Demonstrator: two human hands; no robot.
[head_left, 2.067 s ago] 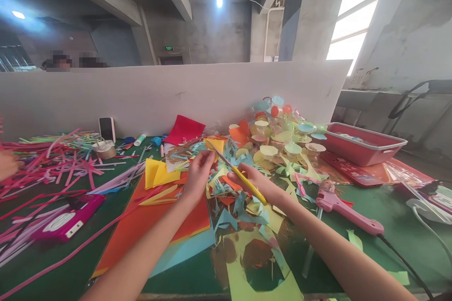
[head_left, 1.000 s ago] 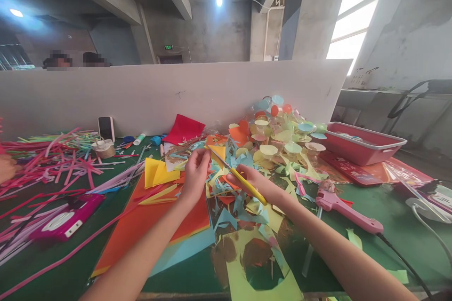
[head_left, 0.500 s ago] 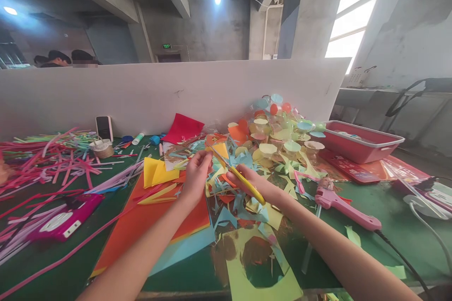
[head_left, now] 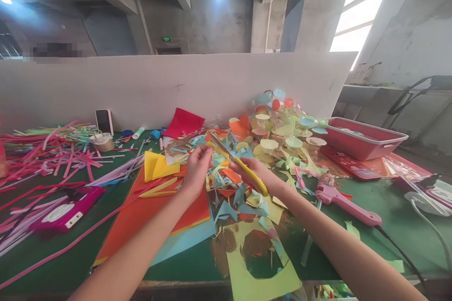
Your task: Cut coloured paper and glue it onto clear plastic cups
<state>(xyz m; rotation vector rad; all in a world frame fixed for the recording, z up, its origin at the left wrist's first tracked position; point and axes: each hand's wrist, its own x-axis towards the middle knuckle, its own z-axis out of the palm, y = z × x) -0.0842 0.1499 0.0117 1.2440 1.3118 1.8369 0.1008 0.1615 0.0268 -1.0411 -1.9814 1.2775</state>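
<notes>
right hand [head_left: 254, 176]: yellow scissors [head_left: 257, 182] are gripped, fingers closed | left hand [head_left: 197, 168]: fingers are closed, held thing cannot be told | scissors are held above paper bits [head_left: 240, 200] on green table [head_left: 356, 244]

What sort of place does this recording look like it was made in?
Probably a handicraft workshop: a green work table strewn with coloured paper scraps, with yellow-handled scissors in use and a pink hot glue gun nearby.

I am looking at a craft workshop. The walls [head_left: 399, 23] are bare concrete, and a long white board [head_left: 176, 89] stands at the back of a green surface [head_left: 409, 225] with paper scraps [head_left: 240, 193], pink strips [head_left: 45, 150] and a pink glue gun [head_left: 348, 206].
</notes>
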